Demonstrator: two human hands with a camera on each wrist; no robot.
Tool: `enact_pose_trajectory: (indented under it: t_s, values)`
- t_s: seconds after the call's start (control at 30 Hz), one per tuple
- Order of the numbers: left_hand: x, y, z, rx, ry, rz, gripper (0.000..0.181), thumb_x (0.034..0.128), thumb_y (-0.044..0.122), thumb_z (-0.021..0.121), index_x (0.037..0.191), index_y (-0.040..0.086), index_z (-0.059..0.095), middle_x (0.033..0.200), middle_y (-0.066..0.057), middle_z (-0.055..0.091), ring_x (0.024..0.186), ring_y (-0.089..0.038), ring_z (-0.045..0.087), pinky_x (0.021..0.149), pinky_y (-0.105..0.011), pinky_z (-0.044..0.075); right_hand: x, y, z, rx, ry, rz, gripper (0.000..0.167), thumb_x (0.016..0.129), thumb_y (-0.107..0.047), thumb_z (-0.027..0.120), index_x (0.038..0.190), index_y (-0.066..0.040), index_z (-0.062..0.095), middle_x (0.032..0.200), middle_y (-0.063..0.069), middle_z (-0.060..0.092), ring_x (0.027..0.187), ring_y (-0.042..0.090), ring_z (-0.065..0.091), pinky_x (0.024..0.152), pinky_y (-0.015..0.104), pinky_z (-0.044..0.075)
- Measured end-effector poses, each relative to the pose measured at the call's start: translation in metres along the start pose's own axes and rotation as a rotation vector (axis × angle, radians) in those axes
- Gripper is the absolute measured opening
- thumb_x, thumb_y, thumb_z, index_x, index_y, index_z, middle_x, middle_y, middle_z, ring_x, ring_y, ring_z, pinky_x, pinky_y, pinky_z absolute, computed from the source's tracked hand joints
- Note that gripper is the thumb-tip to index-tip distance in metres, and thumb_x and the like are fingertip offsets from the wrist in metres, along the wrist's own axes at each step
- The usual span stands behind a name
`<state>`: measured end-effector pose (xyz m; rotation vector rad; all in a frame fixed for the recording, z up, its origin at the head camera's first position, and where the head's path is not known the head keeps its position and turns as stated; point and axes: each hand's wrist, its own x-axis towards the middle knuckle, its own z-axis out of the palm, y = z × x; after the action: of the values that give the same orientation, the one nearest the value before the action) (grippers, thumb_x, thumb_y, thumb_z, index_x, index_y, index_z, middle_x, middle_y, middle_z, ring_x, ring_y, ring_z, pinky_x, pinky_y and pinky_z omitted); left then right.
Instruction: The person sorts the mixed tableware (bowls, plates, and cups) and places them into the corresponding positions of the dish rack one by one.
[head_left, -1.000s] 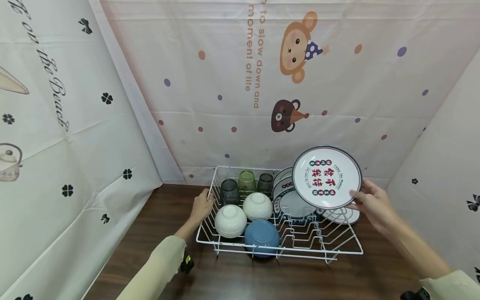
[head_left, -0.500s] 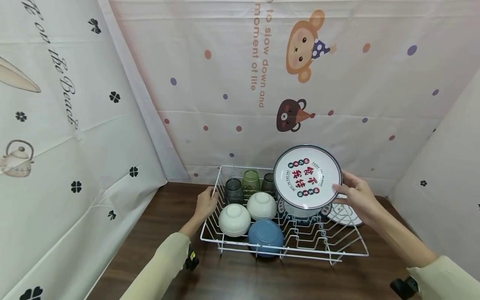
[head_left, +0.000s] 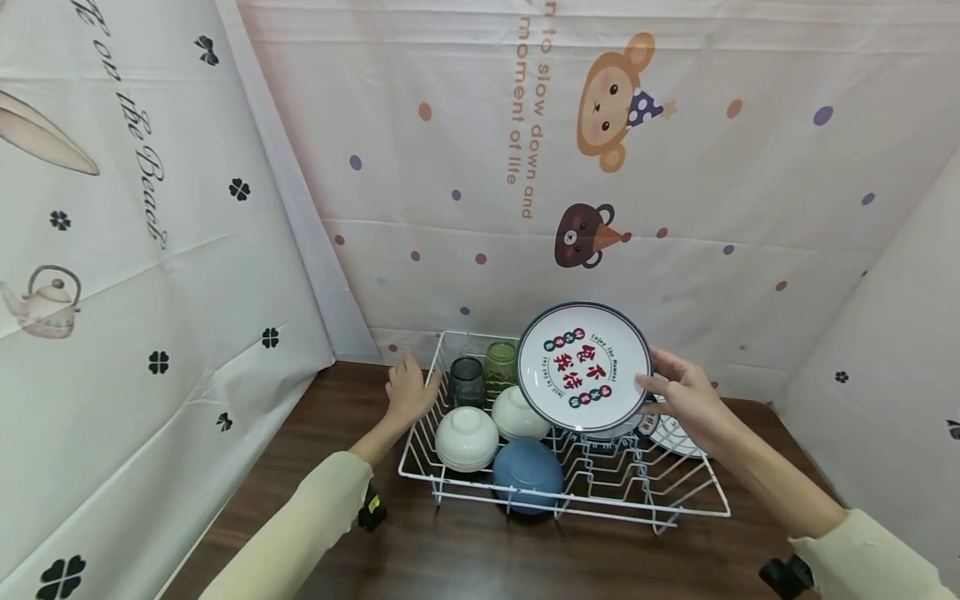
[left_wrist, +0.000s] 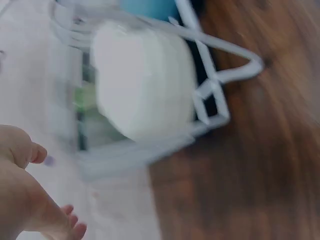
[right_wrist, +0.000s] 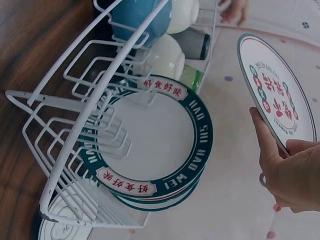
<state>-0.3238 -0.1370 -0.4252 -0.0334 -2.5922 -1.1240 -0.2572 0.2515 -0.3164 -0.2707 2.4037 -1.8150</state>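
Observation:
My right hand (head_left: 686, 396) pinches the right edge of a white plate (head_left: 585, 367) with a dark rim and red characters, holding it up over the rack. In the right wrist view, thumb and fingers clasp the edge of that plate (right_wrist: 280, 85). My left hand (head_left: 411, 390) is beside the left side of the white wire dish rack (head_left: 600, 502); its fingers are raised and hold nothing. In the left wrist view the hand (left_wrist: 30, 195) looks apart from the blurred rack. Green-rimmed plates (right_wrist: 150, 135) stand in the rack, mostly hidden behind the held plate in the head view.
The rack also holds two white bowls (head_left: 467, 437), a blue bowl (head_left: 527, 473), a dark glass (head_left: 467, 382) and a green glass (head_left: 500, 364). Another white plate (head_left: 678, 435) lies at the rack's right. Printed cloth walls surround the brown wooden table (head_left: 450, 550).
My right hand has carried the plate leftward, so it now covers the glass at the back right. My left hand has let go of the rack's side and lifted its fingers.

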Motion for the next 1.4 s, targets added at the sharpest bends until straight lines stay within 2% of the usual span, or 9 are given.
enact_pose_trajectory:
  t_s: [0.1, 0.27, 0.37, 0.47, 0.6, 0.7, 0.9, 1.0, 1.4]
  values:
    - [-0.004, 0.019, -0.015, -0.021, -0.011, 0.029, 0.076, 0.0997, 0.024, 0.057, 0.156, -0.009, 0.020, 0.150, -0.037, 0.038, 0.135, -0.054, 0.031, 0.105, -0.070, 0.025, 0.000, -0.003, 0.006, 0.016, -0.023, 0.003, 0.066, 0.107, -0.008, 0.046, 0.162, 0.002, 0.011, 0.161, 0.033, 0.023, 0.098, 0.000, 0.064, 0.088, 0.027, 0.059]
    - [-0.020, 0.045, -0.024, -0.123, -0.112, 0.210, 0.066, 0.1036, 0.024, 0.055, 0.158, -0.001, 0.026, 0.149, -0.028, 0.046, 0.141, -0.050, 0.036, 0.110, -0.072, 0.024, -0.002, -0.004, 0.014, 0.019, -0.029, 0.021, 0.069, 0.106, -0.006, 0.047, 0.162, 0.003, 0.007, 0.168, 0.031, 0.004, 0.095, -0.002, 0.065, 0.084, 0.024, 0.059]
    - [-0.028, 0.054, -0.020, -0.208, -0.202, 0.278, 0.064, 0.1069, 0.025, 0.051, 0.159, 0.001, 0.024, 0.148, -0.024, 0.051, 0.140, -0.044, 0.044, 0.114, -0.066, 0.030, -0.003, -0.003, 0.016, 0.023, -0.026, 0.031, 0.069, 0.106, -0.006, 0.048, 0.162, 0.003, 0.008, 0.168, 0.029, -0.001, 0.094, -0.001, 0.066, 0.082, 0.023, 0.059]
    - [-0.033, 0.061, -0.016, -0.290, -0.314, 0.295, 0.063, 0.1101, 0.028, 0.043, 0.162, 0.006, 0.016, 0.152, -0.021, 0.049, 0.137, -0.038, 0.051, 0.112, -0.058, 0.040, -0.003, -0.002, 0.018, 0.030, -0.030, 0.038, 0.069, 0.106, -0.005, 0.048, 0.162, 0.003, 0.008, 0.168, 0.031, 0.007, 0.093, 0.000, 0.067, 0.082, 0.024, 0.060]
    - [-0.035, 0.071, -0.013, -0.437, -0.481, 0.312, 0.057, 0.1124, 0.029, 0.036, 0.163, 0.010, 0.018, 0.147, -0.024, 0.051, 0.126, -0.039, 0.060, 0.101, -0.055, 0.052, -0.003, 0.000, 0.020, 0.041, -0.030, 0.044, 0.069, 0.106, -0.004, 0.047, 0.162, 0.002, 0.008, 0.166, 0.033, 0.014, 0.095, -0.001, 0.066, 0.084, 0.025, 0.060]
    - [-0.035, 0.075, -0.011, -0.527, -0.560, 0.344, 0.051, 0.1121, 0.022, 0.038, 0.160, 0.009, 0.027, 0.135, -0.027, 0.059, 0.111, -0.040, 0.068, 0.086, -0.049, 0.060, -0.002, 0.001, 0.021, 0.055, -0.033, 0.046, 0.069, 0.106, -0.005, 0.048, 0.162, 0.002, 0.008, 0.164, 0.033, 0.016, 0.097, -0.001, 0.066, 0.086, 0.026, 0.060]
    - [-0.041, 0.079, -0.002, -0.622, -0.556, 0.392, 0.050, 0.1069, 0.002, 0.045, 0.155, 0.005, 0.031, 0.131, -0.030, 0.062, 0.105, -0.040, 0.071, 0.079, -0.034, 0.063, -0.003, 0.005, 0.022, 0.045, -0.030, 0.018, 0.068, 0.106, -0.006, 0.049, 0.162, 0.004, 0.010, 0.158, 0.035, 0.027, 0.098, -0.002, 0.065, 0.084, 0.027, 0.060]
    - [-0.045, 0.082, 0.001, -0.645, -0.555, 0.374, 0.056, 0.1056, 0.000, 0.047, 0.157, 0.007, 0.025, 0.128, -0.031, 0.063, 0.105, -0.042, 0.071, 0.081, -0.038, 0.063, -0.005, 0.007, 0.023, 0.021, -0.024, -0.011, 0.064, 0.106, -0.007, 0.050, 0.160, 0.007, 0.017, 0.150, 0.033, 0.038, 0.096, 0.001, 0.066, 0.082, 0.028, 0.061]
    - [-0.039, 0.091, 0.006, -0.716, -0.505, 0.189, 0.056, 0.1025, -0.001, 0.053, 0.155, 0.008, 0.037, 0.118, -0.033, 0.068, 0.094, -0.035, 0.076, 0.074, -0.037, 0.063, -0.005, 0.013, 0.023, 0.010, -0.024, 0.024, 0.071, 0.106, -0.011, 0.052, 0.161, 0.005, 0.010, 0.158, 0.035, 0.029, 0.099, -0.002, 0.064, 0.087, 0.027, 0.060]
